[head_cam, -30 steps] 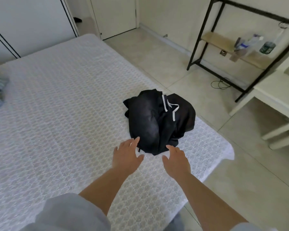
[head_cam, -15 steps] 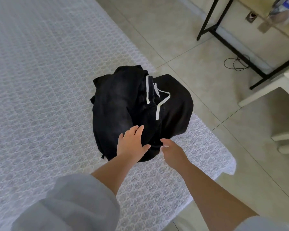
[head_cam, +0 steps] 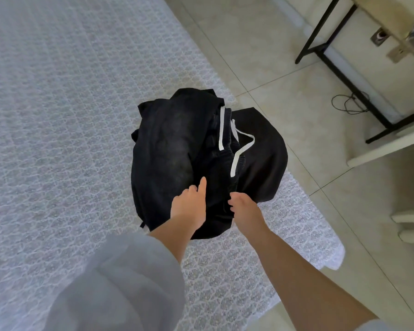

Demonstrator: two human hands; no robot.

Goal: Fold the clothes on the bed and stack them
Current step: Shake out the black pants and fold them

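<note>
Scene is evenly lit by soft daylight; shadows are kept faint. Edges are bent by wide-angle distortion, and slight blur is seen throughout.

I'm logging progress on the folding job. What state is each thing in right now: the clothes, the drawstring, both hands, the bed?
black clothes: crumpled heap, unfolded, near the bed's corner, partly over its edge.
white drawstring: loose, untied, lying on the heap.
left hand: on the heap, forefinger extended; grip unclear.
right hand: fingers curled into the fabric, gripping it.
bed: covered by a white patterned spread.
</note>
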